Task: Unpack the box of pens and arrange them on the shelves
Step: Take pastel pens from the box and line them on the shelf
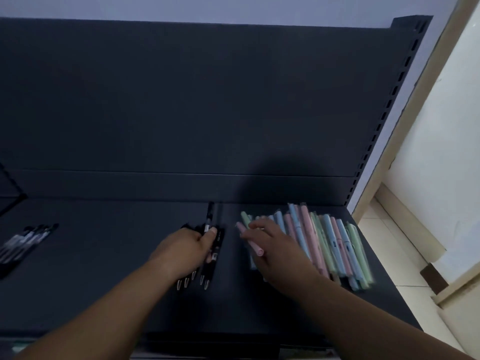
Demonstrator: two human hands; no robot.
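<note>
On dark shelf [104,255]: left hand [181,248] fingers curl round black pens [216,257]; right hand [278,252] fingers pinch pink pen [255,247].

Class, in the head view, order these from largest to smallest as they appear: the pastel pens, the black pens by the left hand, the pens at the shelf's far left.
1. pastel pens
2 and 3, unsure: black pens, partly hidden under the left hand, and far-left pens look alike.

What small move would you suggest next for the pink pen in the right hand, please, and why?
Probably lay the pink pen down parallel with the pastel pens. The right hand holds it slanted across that row, and the left hand is busy holding the black pens.
</note>
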